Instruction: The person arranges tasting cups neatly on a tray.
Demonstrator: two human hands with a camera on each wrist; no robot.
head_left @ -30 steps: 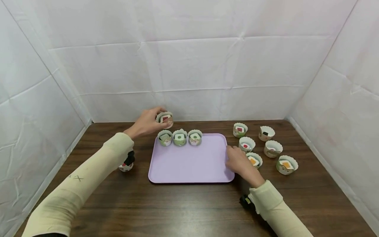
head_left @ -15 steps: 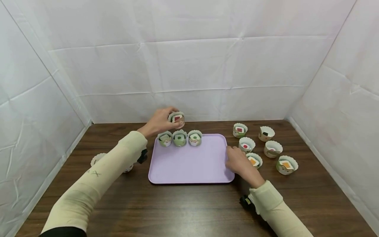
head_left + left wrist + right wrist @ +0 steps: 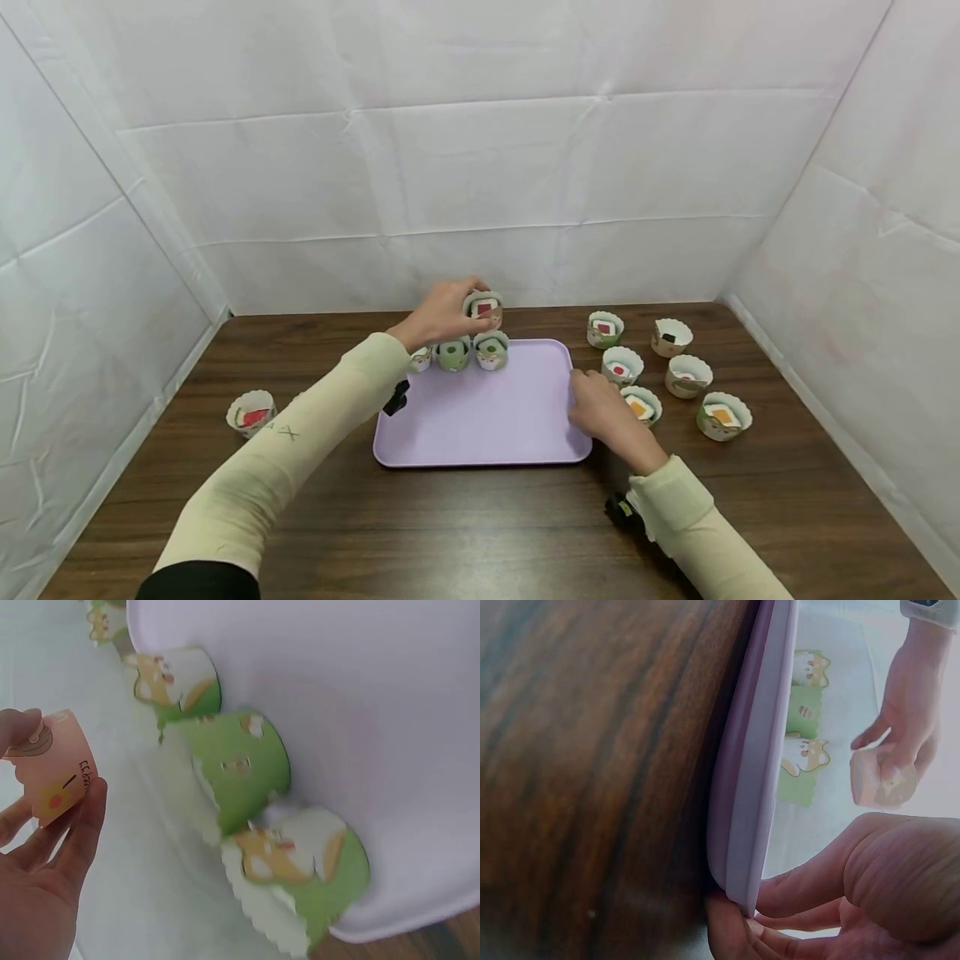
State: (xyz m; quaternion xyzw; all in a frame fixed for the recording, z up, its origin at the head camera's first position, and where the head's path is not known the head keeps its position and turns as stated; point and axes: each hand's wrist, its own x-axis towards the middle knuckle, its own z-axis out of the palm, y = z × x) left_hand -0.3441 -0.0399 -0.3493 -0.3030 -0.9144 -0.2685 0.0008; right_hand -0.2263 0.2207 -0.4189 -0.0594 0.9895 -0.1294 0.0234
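Cup [image 3: 484, 309] pinched in left fingers [image 3: 90, 817] has shifted rightward; right fingers [image 3: 731, 930] still pinch tray [image 3: 487, 425].

Table [image 3: 450, 537]: dark brown, wood-grained, glossy toward the near side. Back sheet [image 3: 480, 167]: white, upright beyond the table's far edge, creased by fold lines. Left sheet [image 3: 71, 258] and right sheet [image 3: 877, 275]: white, creased, one along each side.

Lilac tray [image 3: 480, 425] looks like smooth plastic, kinda satin. The baking cups [image 3: 244, 765] are printed paper, pretty matt imo. Tabletop [image 3: 465, 533] is dark wood grain with a soft gloss, backdrop [image 3: 480, 167] seems like creased matt cloth, sleeves [image 3: 247, 492] wrinkly matt fabric.
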